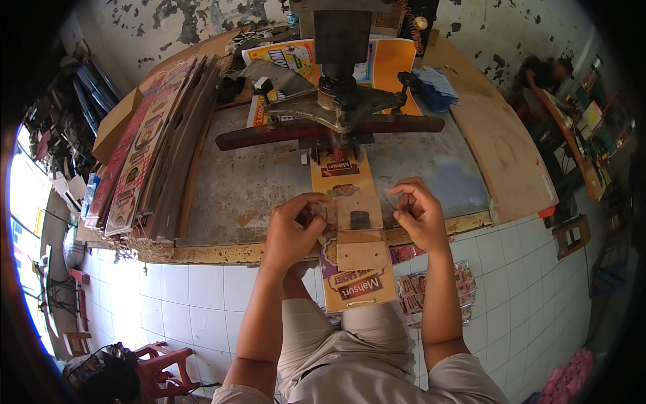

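A long yellow and purple printed card strip [361, 296] runs from under a metal press [340, 111] over the table's front edge toward my lap. On it lies a small brown board piece [360, 204] with a dark rectangular cutout, and nearer me a second brown flap [363, 257] with small holes. My left hand [296, 229] is beside the board's left edge, thumb and fingers pinched together. To the right of the board, my right hand [418, 214] is raised with thumb and curled fingers closed. Whatever either pinch holds is too small to name.
Tall stacks of printed card strips [138, 175] stand on the table's left. A brown board [501, 155] covers its right side. The press's red crossbar [269, 135] spans above the worktop. Printed sheets [437, 289] lie below at right; a red stool [165, 363] stands lower left.
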The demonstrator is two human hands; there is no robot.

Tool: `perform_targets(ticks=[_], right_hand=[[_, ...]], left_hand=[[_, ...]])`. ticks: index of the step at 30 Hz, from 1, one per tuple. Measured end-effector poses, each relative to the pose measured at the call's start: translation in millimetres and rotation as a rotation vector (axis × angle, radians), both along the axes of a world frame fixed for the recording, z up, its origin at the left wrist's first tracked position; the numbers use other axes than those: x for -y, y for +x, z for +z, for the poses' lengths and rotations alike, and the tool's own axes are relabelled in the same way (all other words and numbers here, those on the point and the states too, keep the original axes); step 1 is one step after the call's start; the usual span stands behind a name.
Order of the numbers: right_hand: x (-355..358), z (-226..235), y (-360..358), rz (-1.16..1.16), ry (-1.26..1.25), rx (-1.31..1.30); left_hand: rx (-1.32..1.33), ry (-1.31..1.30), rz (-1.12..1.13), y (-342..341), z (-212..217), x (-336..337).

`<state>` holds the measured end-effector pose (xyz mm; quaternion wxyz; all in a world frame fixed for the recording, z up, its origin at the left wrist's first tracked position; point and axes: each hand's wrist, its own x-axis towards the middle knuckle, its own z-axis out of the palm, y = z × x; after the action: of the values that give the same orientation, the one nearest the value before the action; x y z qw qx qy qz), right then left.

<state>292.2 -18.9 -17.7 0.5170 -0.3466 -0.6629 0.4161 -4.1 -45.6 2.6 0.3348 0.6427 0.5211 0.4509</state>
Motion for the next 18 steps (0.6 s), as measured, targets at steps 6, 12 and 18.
perform_targets(ticks=[6, 12, 18], right_hand=[[-0.4, -1.9, 0.2, 0.01, 0.006, -0.003], [-0.6, -3.4, 1.6, 0.013, 0.01, 0.005], [1.6, -2.6, 4.4, -0.078, 0.107, 0.091]], left_hand=[[-0.004, 0.01, 0.009, 0.0, 0.1, 0.4], [-0.042, 0.039, 0.0, -0.5, -0.8, 0.9], [-0.197, 0.182, 0.079, -0.4, 7.3, 2.7]])
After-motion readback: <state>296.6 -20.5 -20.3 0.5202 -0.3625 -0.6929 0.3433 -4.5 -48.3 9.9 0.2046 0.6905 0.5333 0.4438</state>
